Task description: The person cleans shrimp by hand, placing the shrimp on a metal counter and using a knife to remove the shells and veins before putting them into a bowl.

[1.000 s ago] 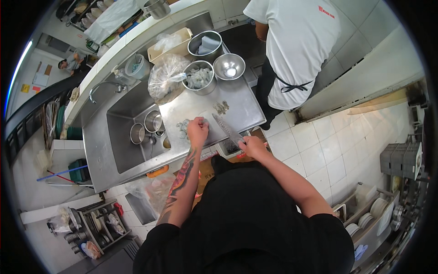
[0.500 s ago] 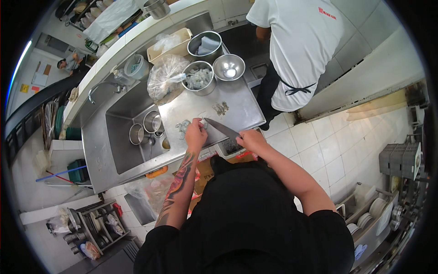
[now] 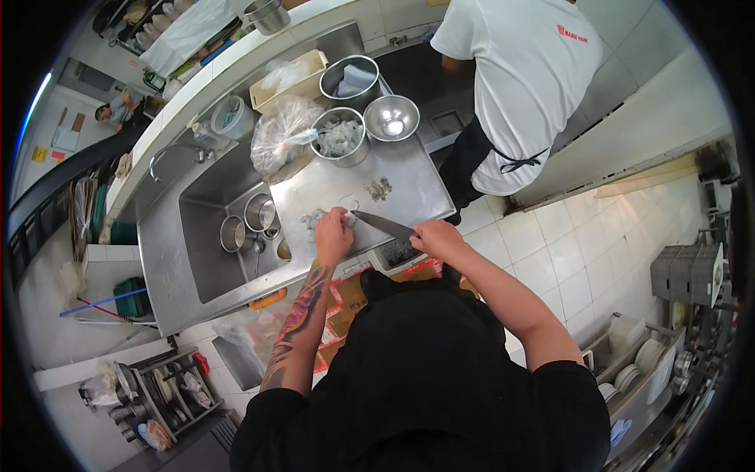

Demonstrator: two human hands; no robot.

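My right hand (image 3: 438,238) grips the handle of a knife (image 3: 387,226). The blade points left across the steel worktop (image 3: 409,177), its tip close to the fingers of my left hand (image 3: 333,234). Those fingers are bent and pinched on what looks like a pale raw shrimp (image 3: 351,223), mostly hidden under them. Several more grey, translucent shrimp (image 3: 311,219) lie just left of that hand. Beyond the blade sits a small heap of brownish scraps (image 3: 378,189). A steel pot (image 3: 340,138) full of shrimp stands farther back.
Behind the worktop are an empty steel bowl (image 3: 392,119), another pot (image 3: 350,81), a tied plastic bag (image 3: 281,140) and a cream tub (image 3: 289,79). A sink (image 3: 216,271) with small pots lies left. A co-worker in a white shirt (image 3: 523,90) stands at the far right.
My left hand has shifted slightly nearer to me, its fingers more curled. The knife tip has dropped slightly nearer too. The co-worker has moved a little to the right.
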